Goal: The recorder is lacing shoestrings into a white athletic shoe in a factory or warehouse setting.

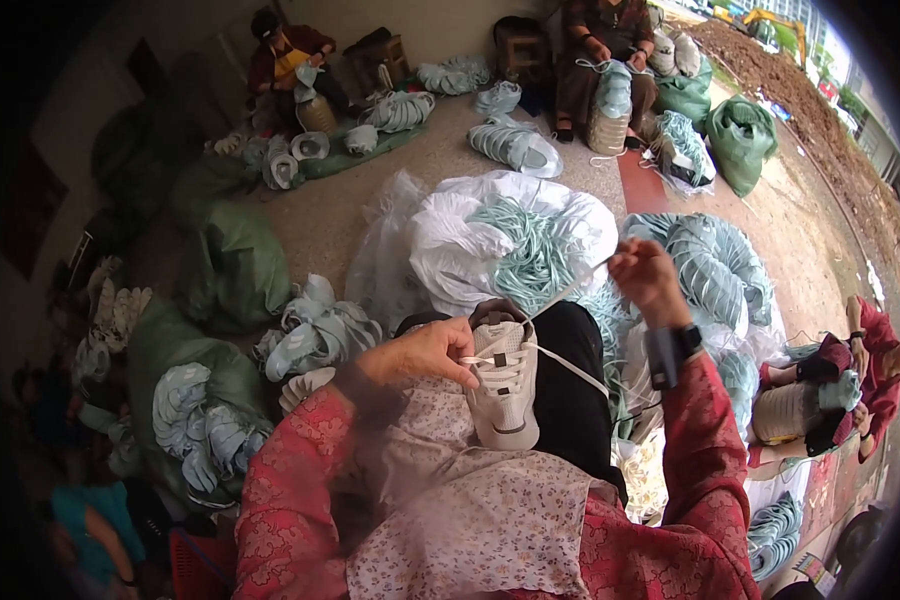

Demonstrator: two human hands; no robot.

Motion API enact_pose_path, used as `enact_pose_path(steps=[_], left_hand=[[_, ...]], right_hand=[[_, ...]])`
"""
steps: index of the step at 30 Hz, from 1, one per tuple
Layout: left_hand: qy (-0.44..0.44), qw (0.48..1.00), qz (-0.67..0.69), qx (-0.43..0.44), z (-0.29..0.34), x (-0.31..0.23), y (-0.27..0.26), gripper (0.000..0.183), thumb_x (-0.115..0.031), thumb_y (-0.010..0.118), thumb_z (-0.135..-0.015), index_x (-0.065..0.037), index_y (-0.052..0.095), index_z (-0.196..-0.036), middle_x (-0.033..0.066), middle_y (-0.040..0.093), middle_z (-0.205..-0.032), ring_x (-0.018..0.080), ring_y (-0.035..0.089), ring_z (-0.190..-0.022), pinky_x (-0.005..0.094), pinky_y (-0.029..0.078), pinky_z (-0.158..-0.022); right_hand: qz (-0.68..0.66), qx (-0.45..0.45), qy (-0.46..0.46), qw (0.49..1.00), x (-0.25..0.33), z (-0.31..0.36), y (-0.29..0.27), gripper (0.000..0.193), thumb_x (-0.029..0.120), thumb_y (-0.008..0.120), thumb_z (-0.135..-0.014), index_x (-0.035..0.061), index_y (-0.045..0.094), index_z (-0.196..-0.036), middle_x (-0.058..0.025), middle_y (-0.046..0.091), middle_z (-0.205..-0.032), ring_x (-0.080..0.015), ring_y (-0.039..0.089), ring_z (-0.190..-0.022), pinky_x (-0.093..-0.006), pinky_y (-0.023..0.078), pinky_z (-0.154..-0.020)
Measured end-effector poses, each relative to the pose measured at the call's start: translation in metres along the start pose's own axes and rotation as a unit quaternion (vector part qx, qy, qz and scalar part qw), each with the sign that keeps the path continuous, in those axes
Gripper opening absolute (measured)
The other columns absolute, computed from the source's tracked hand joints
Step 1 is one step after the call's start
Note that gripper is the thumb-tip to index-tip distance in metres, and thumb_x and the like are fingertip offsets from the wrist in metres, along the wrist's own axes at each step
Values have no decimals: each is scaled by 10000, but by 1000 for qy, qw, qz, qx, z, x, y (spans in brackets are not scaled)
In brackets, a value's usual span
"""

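Observation:
A pale beige shoe upper [503, 385] with a whitish lace [485, 362] threaded through part of its eyelets rests on my lap, its toe toward me. My left hand [420, 352] is closed on its left side, thumb and fingers pinching near the eyelets; whether they also grip the lace is hard to see. Raised to the right, my right hand [652, 283] pinches a taut stretch of shoelace that runs down to the collar of the upper. Another length of lace [575, 368] trails from the right eyelets across my dark trouser leg.
Ahead lies a white sack [450, 240] of pale green laces [535, 250]. Stacked light blue uppers [720, 265] sit at its right, more uppers [315, 320] at its left. Green sacks [235, 260] stand farther left. Several people work nearby, one person [610, 60] seated at the back.

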State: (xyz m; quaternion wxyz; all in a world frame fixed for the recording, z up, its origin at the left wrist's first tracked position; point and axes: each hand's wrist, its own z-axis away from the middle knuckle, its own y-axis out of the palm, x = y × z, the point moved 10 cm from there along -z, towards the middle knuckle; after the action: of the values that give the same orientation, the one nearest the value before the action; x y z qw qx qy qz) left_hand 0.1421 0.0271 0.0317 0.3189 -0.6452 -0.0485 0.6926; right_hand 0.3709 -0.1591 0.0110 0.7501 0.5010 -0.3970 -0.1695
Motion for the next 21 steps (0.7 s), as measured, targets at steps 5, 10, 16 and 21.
enact_pose_path(steps=[5, 10, 16, 21], left_hand=[[-57, 995, 69, 36, -1, 5, 4, 224, -170, 786, -750, -19, 654, -850, 13, 483, -987, 99, 526, -851, 249, 448, -768], [-58, 994, 80, 52, 5, 10, 4, 247, -123, 733, -764, -14, 659, -972, 31, 507, -1057, 121, 561, -930, 268, 479, -844], [-20, 999, -20, 23, 5, -2, 4, 278, -111, 706, -769, -24, 664, -1029, 46, 521, -1107, 143, 563, -914, 270, 479, -842], [-45, 997, -56, 23, 0, -7, 5, 261, -116, 687, -774, -38, 667, -1022, 32, 550, -1026, 133, 551, -824, 271, 466, -721]], right_hand=[[-16, 0, 20, 1000, 12, 11, -26, 149, 136, 417, -918, 63, 502, -820, -34, 511, -732, -140, 458, -593, -322, 468, -689], [73, -26, 30, 997, -14, 21, -13, 178, 107, 597, -942, 24, 551, -1092, -89, 639, -1015, -147, 630, -808, -304, 539, -775], [102, -1, 19, 995, -18, 28, -23, 254, 69, 549, -961, 9, 487, -1200, -97, 637, -1148, -112, 633, -808, -274, 556, -771], [137, 23, 44, 989, -28, 32, -19, 240, 108, 549, -971, 19, 525, -1193, -81, 635, -1169, -78, 629, -776, -234, 549, -737]])
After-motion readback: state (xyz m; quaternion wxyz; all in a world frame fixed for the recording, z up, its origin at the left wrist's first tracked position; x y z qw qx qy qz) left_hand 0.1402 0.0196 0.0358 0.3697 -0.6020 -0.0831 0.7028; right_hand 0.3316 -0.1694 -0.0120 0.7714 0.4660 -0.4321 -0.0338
